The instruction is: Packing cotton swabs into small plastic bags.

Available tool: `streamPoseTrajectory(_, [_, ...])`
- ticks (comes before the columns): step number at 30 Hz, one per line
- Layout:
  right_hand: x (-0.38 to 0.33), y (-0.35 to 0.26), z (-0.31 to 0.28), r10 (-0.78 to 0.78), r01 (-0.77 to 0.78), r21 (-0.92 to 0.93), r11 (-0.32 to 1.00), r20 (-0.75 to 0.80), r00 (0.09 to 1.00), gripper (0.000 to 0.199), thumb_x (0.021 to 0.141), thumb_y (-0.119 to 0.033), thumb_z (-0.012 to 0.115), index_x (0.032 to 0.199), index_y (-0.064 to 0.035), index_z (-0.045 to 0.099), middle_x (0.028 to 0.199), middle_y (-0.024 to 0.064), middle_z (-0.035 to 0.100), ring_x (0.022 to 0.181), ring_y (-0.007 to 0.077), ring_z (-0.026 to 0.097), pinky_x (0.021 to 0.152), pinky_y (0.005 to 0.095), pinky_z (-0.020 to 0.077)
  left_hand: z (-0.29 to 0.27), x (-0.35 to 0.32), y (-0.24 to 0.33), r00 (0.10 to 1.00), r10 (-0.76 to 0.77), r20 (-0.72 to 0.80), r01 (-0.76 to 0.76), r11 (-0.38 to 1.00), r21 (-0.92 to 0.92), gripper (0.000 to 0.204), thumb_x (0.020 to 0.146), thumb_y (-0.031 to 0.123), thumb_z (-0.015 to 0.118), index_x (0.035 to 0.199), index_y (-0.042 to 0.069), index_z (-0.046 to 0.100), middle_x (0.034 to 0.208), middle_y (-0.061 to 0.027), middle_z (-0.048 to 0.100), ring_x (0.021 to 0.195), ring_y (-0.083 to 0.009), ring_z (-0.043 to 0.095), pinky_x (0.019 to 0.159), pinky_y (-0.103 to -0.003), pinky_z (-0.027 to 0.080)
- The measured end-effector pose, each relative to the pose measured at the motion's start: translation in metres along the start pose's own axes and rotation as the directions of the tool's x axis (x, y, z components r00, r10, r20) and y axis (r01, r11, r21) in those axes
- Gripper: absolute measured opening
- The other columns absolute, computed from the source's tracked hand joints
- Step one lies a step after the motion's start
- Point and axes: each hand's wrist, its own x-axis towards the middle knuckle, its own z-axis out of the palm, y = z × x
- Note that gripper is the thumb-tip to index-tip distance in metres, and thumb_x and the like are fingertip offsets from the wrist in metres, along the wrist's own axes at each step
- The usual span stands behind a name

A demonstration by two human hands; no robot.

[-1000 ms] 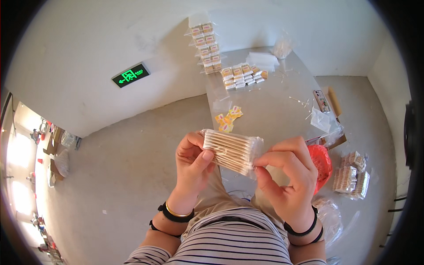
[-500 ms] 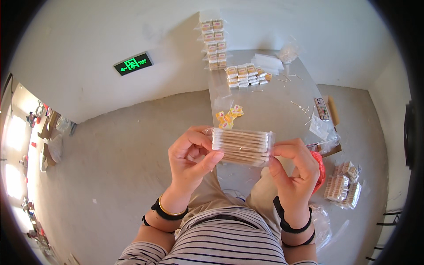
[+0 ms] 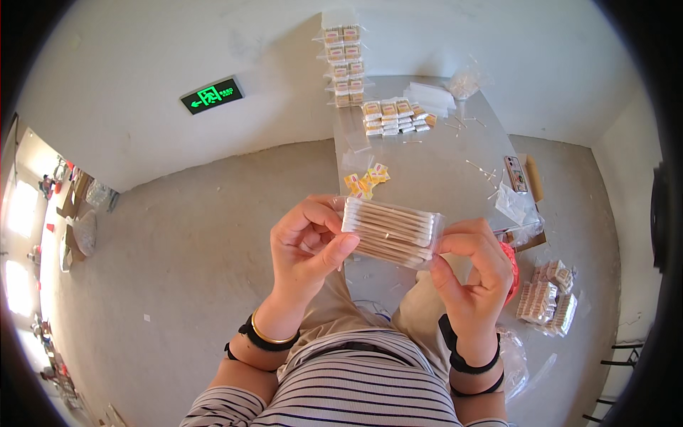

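A clear packet of cotton swabs [image 3: 390, 232] is held up between both hands, just above the person's lap and in front of the near edge of the table [image 3: 434, 178]. The left hand [image 3: 307, 242] pinches its left end, thumb pressed against the packet's lower corner and the other fingers curled over the top. The right hand [image 3: 473, 267] grips the right end between thumb and fingers. The packet sits nearly level, tilted slightly down toward 4 o'clock.

At 12 o'clock from the packet, a few small yellow labels [image 3: 366, 182] lie near the table's near left corner. Further up the table, a row of filled packs [image 3: 395, 117] lies flat (about two rows deep), and a tall stack of more packs [image 3: 343, 64] leans against the wall [image 3: 213, 43] at the far left corner. A phone [image 3: 516, 174] lies by the table's right edge at 2 o'clock, with loose clear bags [image 3: 514, 205] just below it.

At 4 o'clock, on the floor [image 3: 156, 256] beside the right knee, another bunch of packs [image 3: 546, 299] sits. The floor toward 9 o'clock is open concrete, up to the wall bearing a green exit sign [image 3: 211, 95].
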Motion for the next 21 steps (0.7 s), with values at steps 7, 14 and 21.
streamPoseTrajectory(7, [0.0012, 0.0018, -0.0059, 0.037, -0.039, 0.031, 0.999, 0.053, 0.998, 0.017, 0.07, 0.004, 0.074, 0.084, -0.002, 0.066, 0.087, 0.0079, 0.067, 0.082, 0.023, 0.061, 0.073, 0.0308, 0.047, 0.0013, -0.0003, 0.0041, 0.999, -0.004, 0.04, 0.003, 1.0, 0.023, 0.017, 0.085, -0.002, 0.075, 0.093, 0.003, 0.06, 0.114, -0.0131, 0.064, 0.091, -0.01, 0.063, 0.071, -0.02, 0.052])
streamPoseTrajectory(14, [0.0007, 0.0044, -0.0104, 0.089, -0.096, 0.066, 0.993, 0.097, 0.991, 0.016, 0.07, 0.001, 0.073, 0.083, -0.0019, 0.064, 0.086, 0.0079, 0.066, 0.081, 0.0225, 0.061, 0.074, 0.0305, 0.047, -0.0018, 0.0001, 0.0074, 0.996, 0.01, 0.09, -0.02, 0.994, 0.106, 0.018, 0.084, -0.003, 0.076, 0.094, 0.002, 0.062, 0.115, -0.0127, 0.064, 0.093, -0.01, 0.063, 0.074, -0.021, 0.052])
streamPoseTrajectory(21, [-0.001, 0.0061, -0.0076, 0.077, -0.084, 0.069, 0.994, 0.097, 0.992, 0.016, 0.068, 0.0, 0.071, 0.082, -0.0017, 0.063, 0.084, 0.0077, 0.064, 0.078, 0.0223, 0.06, 0.073, 0.0297, 0.0466, -0.0005, 0.0018, 0.0069, 0.994, 0.009, 0.104, -0.021, 0.994, 0.112, 0.018, 0.084, -0.003, 0.076, 0.094, 0.002, 0.062, 0.115, -0.0129, 0.064, 0.092, -0.0101, 0.063, 0.073, -0.022, 0.053])
